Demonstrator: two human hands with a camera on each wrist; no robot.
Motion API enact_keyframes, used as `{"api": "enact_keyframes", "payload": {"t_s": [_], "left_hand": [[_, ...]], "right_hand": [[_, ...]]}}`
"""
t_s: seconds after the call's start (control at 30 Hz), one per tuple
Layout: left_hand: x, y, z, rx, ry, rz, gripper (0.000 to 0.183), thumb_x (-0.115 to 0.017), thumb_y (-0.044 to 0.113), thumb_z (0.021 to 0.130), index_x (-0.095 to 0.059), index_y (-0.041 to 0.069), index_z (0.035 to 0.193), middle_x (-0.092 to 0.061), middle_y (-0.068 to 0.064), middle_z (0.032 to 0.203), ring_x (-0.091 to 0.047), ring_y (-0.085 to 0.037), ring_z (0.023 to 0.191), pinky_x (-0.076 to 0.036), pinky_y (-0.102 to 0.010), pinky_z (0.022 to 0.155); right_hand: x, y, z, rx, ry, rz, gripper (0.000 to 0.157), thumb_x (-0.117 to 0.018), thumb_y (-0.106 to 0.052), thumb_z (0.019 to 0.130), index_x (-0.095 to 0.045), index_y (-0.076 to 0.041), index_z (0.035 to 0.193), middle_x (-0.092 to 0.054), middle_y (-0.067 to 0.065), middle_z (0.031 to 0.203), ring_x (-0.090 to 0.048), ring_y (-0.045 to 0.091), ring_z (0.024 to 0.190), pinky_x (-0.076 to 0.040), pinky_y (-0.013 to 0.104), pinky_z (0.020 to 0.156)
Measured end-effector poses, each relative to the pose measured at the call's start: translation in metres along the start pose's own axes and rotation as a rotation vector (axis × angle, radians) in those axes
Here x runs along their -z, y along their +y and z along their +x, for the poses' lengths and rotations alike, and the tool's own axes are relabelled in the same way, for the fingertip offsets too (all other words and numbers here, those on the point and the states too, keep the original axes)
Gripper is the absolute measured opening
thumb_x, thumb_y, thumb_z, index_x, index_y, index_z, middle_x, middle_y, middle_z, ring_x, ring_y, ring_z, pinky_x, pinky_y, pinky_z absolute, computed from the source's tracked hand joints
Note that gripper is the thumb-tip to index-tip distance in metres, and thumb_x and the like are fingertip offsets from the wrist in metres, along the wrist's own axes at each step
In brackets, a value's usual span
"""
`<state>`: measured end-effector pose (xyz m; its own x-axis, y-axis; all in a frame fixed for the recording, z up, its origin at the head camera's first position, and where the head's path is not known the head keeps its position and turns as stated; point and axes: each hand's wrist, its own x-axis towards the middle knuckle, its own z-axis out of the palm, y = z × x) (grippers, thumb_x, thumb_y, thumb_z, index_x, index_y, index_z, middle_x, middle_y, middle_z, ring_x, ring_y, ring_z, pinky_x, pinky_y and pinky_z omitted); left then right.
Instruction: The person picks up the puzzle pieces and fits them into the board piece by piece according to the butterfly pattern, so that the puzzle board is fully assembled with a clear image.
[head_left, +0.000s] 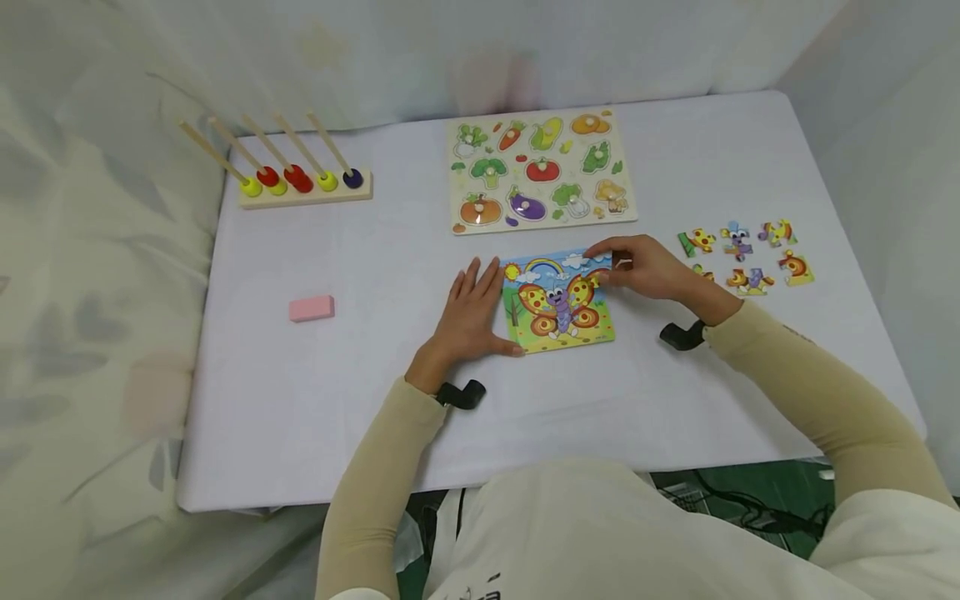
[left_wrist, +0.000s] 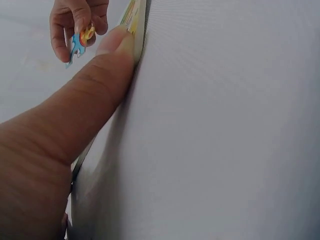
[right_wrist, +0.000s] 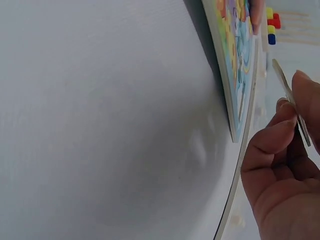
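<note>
A butterfly jigsaw board [head_left: 558,308] lies on the white table in front of the person. The left hand [head_left: 468,317] is spread at its left side, fingers straight along the edge and thumb at the near-left corner. In the left wrist view the thumb [left_wrist: 95,80] touches the board's rim. Over the board's far-right corner, the right hand [head_left: 648,267] pinches a jigsaw piece between thumb and fingers. That piece [left_wrist: 77,44] shows blue with some yellow and red; the right wrist view shows its thin edge [right_wrist: 290,100], held above the board's level.
Several loose jigsaw pieces [head_left: 750,282] lie to the right, some behind the right forearm. A vegetable peg puzzle [head_left: 543,171] lies beyond the board. At the far left stands a bead stacker [head_left: 307,196] with upright rods. A pink block [head_left: 311,308] sits on the left.
</note>
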<state>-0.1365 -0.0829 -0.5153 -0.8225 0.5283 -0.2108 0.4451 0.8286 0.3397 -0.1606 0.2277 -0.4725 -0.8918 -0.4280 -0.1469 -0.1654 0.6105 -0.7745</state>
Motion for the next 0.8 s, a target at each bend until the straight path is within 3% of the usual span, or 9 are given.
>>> {"api": "enact_keyframes", "payload": {"t_s": [0.17, 0.3, 0.43, 0.57, 0.8], "left_hand": [[0.000, 0.000, 0.000, 0.001, 0.007, 0.001, 0.137, -0.073, 0.078, 0.056, -0.005, 0.010, 0.155, 0.005, -0.001, 0.163, 0.014, -0.027, 0.149, 0.007, -0.045, 0.121], [0.000, 0.000, 0.000, -0.005, 0.013, -0.002, 0.138, -0.073, 0.078, 0.056, -0.006, 0.010, 0.155, 0.004, -0.002, 0.163, 0.014, -0.027, 0.149, 0.007, -0.045, 0.121], [0.000, 0.000, 0.000, -0.007, 0.016, 0.004, 0.138, -0.073, 0.078, 0.056, -0.006, 0.010, 0.155, 0.004, -0.002, 0.163, 0.014, -0.027, 0.149, 0.006, -0.045, 0.121], [0.000, 0.000, 0.000, -0.005, 0.010, 0.006, 0.138, -0.073, 0.078, 0.056, -0.006, 0.010, 0.155, 0.005, -0.001, 0.163, 0.014, -0.027, 0.149, 0.006, -0.045, 0.121], [0.000, 0.001, 0.000, 0.002, 0.006, 0.014, 0.137, -0.073, 0.077, 0.056, -0.006, 0.010, 0.155, 0.003, -0.002, 0.163, 0.014, -0.027, 0.149, 0.007, -0.044, 0.121]], "right_hand": [[-0.004, 0.000, 0.003, 0.093, 0.030, -0.091, 0.048, -0.074, -0.010, 0.084, -0.059, -0.011, 0.129, -0.055, 0.006, 0.083, -0.045, 0.017, 0.073, -0.036, 0.022, 0.062], [-0.008, 0.001, 0.007, 0.082, 0.083, -0.114, 0.060, -0.078, -0.012, 0.079, -0.053, -0.011, 0.133, -0.061, 0.007, 0.087, -0.054, 0.016, 0.073, -0.042, 0.017, 0.065], [-0.014, 0.001, 0.009, 0.031, 0.121, -0.100, 0.053, -0.080, -0.015, 0.078, -0.054, -0.008, 0.123, -0.066, 0.008, 0.093, -0.061, 0.016, 0.078, -0.046, 0.013, 0.068], [-0.018, 0.003, 0.011, 0.047, 0.146, -0.125, 0.042, -0.080, -0.016, 0.078, -0.061, -0.005, 0.114, -0.066, 0.008, 0.090, -0.060, 0.016, 0.077, -0.045, 0.015, 0.067], [-0.020, 0.004, 0.012, 0.090, 0.191, -0.214, 0.043, -0.080, -0.016, 0.078, -0.067, 0.001, 0.116, -0.065, 0.008, 0.087, -0.056, 0.016, 0.075, -0.043, 0.021, 0.066]]}}
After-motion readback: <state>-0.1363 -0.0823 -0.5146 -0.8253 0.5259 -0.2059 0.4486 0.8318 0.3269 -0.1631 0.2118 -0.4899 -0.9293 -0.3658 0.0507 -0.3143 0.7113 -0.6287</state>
